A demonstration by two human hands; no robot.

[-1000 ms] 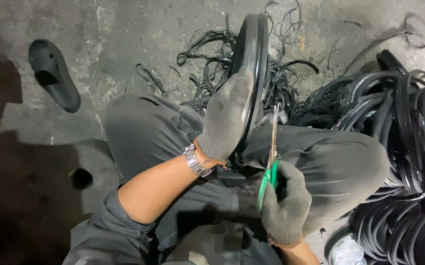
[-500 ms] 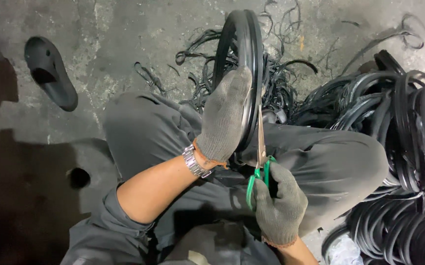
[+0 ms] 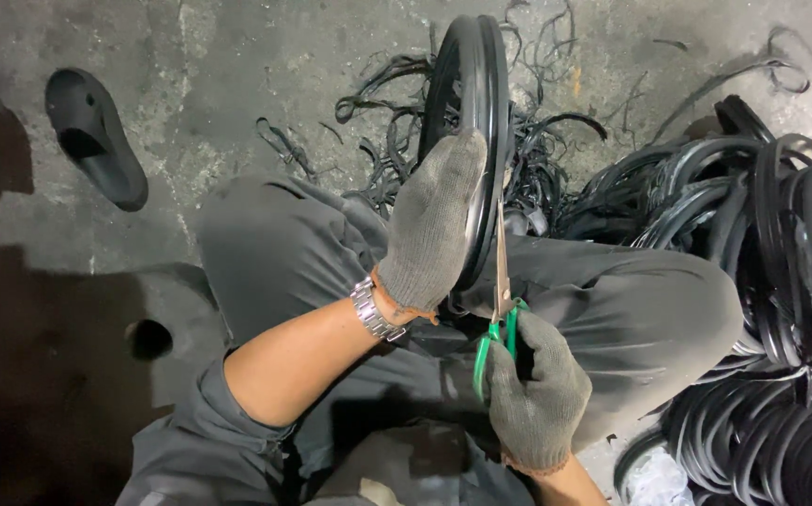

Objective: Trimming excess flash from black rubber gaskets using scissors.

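A concrete floor [image 3: 237,56] carries everything, grey and stained. Along its right edge lies a big heap of black rubber rings [image 3: 781,281], stacked and tangled. The person sits on the floor in grey trousers [image 3: 265,244], knees spread. Between the knees a black rubber ring [image 3: 467,75] stands upright on edge, its upper arc pointing toward the floor's far edge. Behind it a scatter of thin black rubber trimmings [image 3: 537,159] lies on the floor. Near the left edge sits a black slipper [image 3: 97,141], well apart from the rest. The left hand [image 3: 434,225], in a grey knit glove, lies flat on the ring's side, fingers pressed together against it. The right hand [image 3: 537,394], gloved too, has its fingers closed through the handles of green-handled scissors [image 3: 500,281], whose blades run up along the ring's rim. A metal wristwatch [image 3: 375,314] sits on the left wrist.
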